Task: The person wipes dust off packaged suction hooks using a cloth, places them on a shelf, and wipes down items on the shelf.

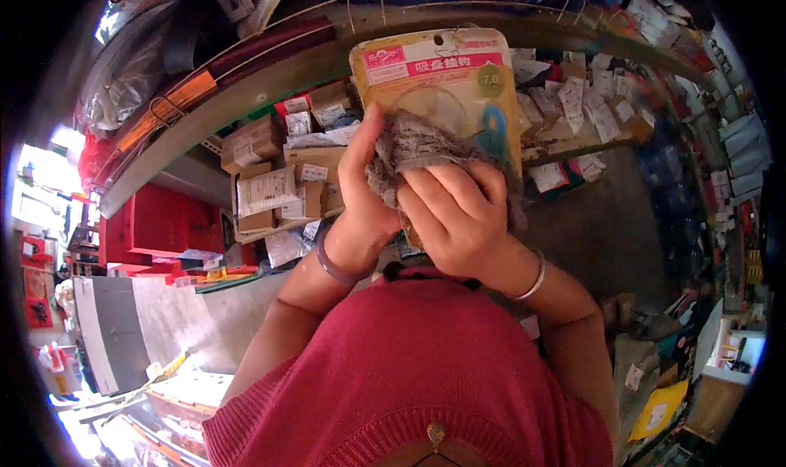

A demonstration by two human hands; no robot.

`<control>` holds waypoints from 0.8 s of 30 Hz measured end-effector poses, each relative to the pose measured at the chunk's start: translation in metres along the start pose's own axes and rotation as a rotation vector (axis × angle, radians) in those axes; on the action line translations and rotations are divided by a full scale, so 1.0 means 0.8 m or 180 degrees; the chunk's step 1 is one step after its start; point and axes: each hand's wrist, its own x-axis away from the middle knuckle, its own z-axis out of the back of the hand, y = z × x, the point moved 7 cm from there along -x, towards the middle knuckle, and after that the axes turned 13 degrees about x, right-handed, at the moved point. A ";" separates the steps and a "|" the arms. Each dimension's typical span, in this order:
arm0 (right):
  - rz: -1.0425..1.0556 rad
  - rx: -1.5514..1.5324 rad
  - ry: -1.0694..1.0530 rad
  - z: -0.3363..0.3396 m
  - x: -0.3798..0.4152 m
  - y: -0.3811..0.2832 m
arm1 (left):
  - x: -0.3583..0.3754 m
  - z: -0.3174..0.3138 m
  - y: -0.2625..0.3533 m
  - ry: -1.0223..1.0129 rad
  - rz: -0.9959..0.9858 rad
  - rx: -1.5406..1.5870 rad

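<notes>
A suction-hook blister pack (442, 54) with a pink-and-white label, a "7.0" mark and a blue hook showing is held up in front of me. My left hand (364, 193) grips its left edge, thumb up along the side. A fuzzy grey rag (422, 144) covers the lower part of the pack. My right hand (458, 209) is closed on the rag, its fingers curled and pressing it against the pack's front. The bottom of the pack is hidden behind my hands.
Behind the pack runs a metal shelf rail (270, 78) with wire hooks. Cardboard boxes (252, 144) and labelled parcels (577, 103) lie below it. Red boxes (176, 225) stand at left, near a grey cabinet (110, 332). A yellow packet (659, 410) lies at lower right.
</notes>
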 end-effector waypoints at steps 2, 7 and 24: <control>0.0085 -0.0107 -0.0103 0.001 0.005 -0.001 | -0.006 0.007 -0.004 0.0044 0.0254 0.0162; 0.0444 -0.0564 -0.0347 0.013 0.039 -0.004 | -0.010 -0.004 0.019 0.0627 -0.0429 -0.0831; -0.0458 -0.0368 -0.0351 0.010 -0.024 0.124 | -0.022 -0.005 0.029 0.0613 -0.0140 -0.1266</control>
